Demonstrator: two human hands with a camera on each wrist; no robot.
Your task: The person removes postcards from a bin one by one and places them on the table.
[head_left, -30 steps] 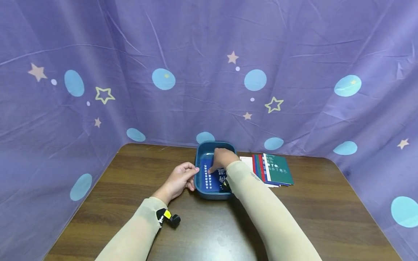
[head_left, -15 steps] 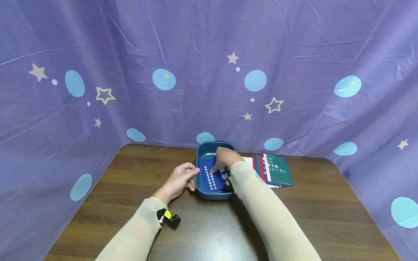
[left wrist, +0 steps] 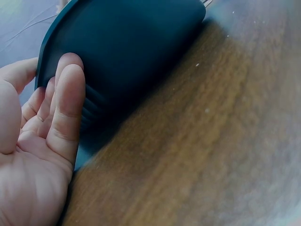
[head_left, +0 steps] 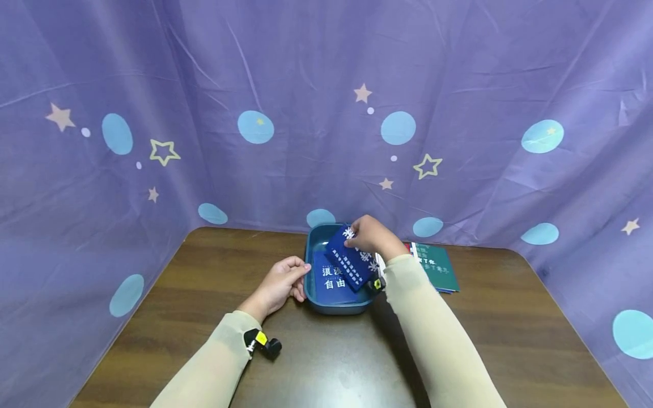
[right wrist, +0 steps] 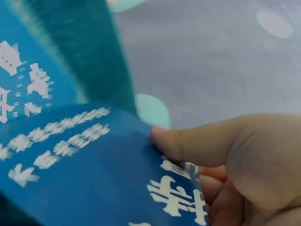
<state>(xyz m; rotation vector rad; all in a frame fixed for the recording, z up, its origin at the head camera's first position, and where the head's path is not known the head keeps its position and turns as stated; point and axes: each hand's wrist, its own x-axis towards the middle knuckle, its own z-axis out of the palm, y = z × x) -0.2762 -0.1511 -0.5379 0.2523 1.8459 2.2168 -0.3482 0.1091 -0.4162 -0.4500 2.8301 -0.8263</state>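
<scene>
A dark teal tray stands near the table's back edge. My left hand holds its left wall, thumb at the rim and fingers against the outside; the left wrist view shows this hand beside the tray wall. Between thumb and fingers my right hand pinches a dark blue card with white writing, tilted over the tray. In the right wrist view the thumb presses on the edge of this card. Another blue card with white characters lies in the tray.
Right of the tray, an overlapping pile of cards lies on the wooden table, a green card on top; the right forearm partly hides it. A purple curtain hangs behind the table.
My right hand has lifted the written blue card up and to the right, turning it and uncovering the blue card below. The left hand stays at the tray wall.
</scene>
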